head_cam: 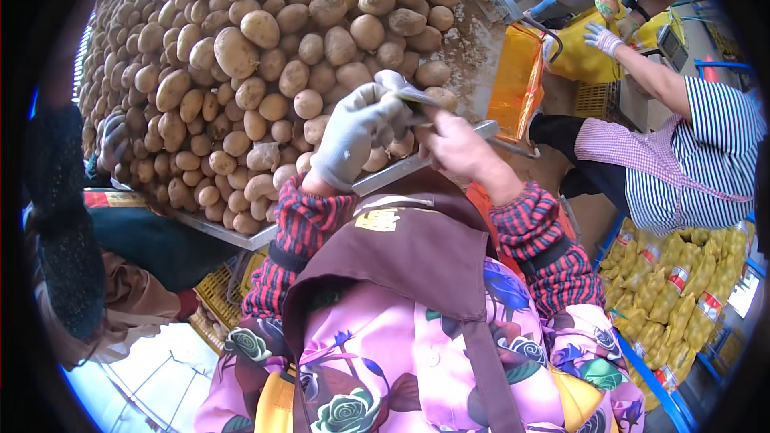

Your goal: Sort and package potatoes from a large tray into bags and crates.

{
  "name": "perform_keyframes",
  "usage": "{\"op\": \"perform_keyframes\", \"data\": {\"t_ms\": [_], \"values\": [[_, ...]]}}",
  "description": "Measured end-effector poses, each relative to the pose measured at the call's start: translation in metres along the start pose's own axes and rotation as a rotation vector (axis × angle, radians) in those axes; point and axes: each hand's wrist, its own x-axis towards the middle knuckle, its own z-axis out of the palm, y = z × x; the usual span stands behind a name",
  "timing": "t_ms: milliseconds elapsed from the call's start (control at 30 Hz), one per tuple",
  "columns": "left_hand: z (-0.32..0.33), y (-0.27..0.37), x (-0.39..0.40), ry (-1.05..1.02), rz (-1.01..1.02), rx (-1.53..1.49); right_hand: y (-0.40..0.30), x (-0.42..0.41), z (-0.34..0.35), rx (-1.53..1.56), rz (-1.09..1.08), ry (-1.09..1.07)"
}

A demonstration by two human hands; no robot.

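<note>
Before my chest, over the front rim of a potato-covered sorting table, my two hands meet. A grey knit work glove covers my left hand [361, 132], its fingers curled around a grey, blurred piece that looks like a second glove [409, 90]. My bare right hand [460, 147] is close against the lower side of that piece, fingers bent; motion blur hides whether it grips it. Loose brown potatoes [234, 51] lie heaped behind and left of my hands.
The metal table rim [394, 173] runs below my hands. An orange mesh bag [514, 81] hangs at the table's right corner. Co-workers handle a yellow bag [580, 48] at upper right. Filled yellow net bags [680, 288] are stacked at right. Another gloved hand [112, 135] touches potatoes at left.
</note>
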Motion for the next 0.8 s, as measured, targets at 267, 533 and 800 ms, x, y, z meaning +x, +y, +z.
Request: {"op": "perform_keyframes", "data": {"t_ms": [267,533,800], "values": [[0.018,-0.021,-0.022,-0.070,0.006,0.045,-0.001,0.008,-0.020,1.605,-0.350,-0.285],[0.039,0.012,-0.023,0.137,0.476,0.627,-0.018,0.045,0.016,0.936,-0.427,0.122],[0.032,-0.017,-0.040,0.149,0.210,0.612,-0.026,0.044,0.014,1.598,-0.289,-0.206]]}}
